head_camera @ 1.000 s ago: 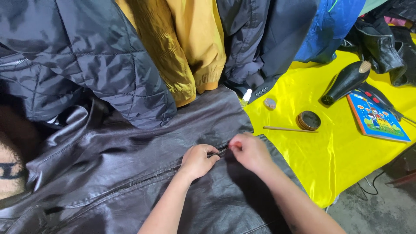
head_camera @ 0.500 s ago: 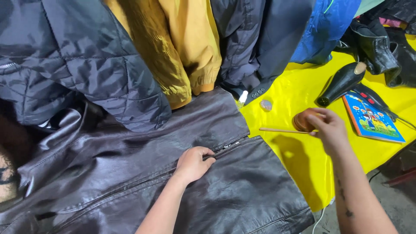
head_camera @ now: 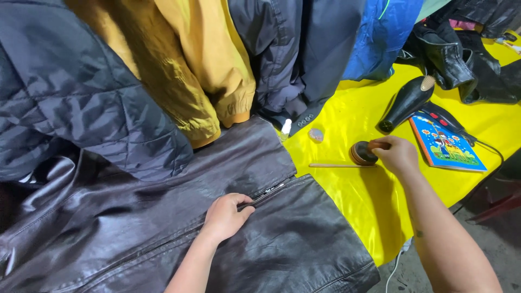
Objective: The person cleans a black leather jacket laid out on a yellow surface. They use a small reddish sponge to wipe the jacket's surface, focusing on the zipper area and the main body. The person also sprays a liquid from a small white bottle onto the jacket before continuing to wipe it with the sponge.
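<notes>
The dark brown leather jacket [head_camera: 179, 233] lies flat across the near left part of the tabletop [head_camera: 353, 206], which is covered in yellow cloth. The left hand [head_camera: 225, 217] rests on the jacket front, pressed down over the zipper [head_camera: 266, 192] with fingers curled at the zipper line; whether this grip actually pinches the slider is unclear from this angle.

The right hand [head_camera: 396, 154] is well apart from the jacket, out over the yellow cloth. Its grip is closed on a small round tin [head_camera: 362, 153], apparently tilted on edge. A thin wooden stick [head_camera: 342, 165] lies just beside the tin.

Step in hand, as judged: the jacket is held in place while material for the zipper is fetched. The following move calls for the left hand holding the zipper area steady and for the tin or its contents being carried to the zipper line.

Nearby: a black hair dryer [head_camera: 404, 103], a colourful booklet [head_camera: 445, 144], and hanging jackets [head_camera: 217, 70] above.
</notes>
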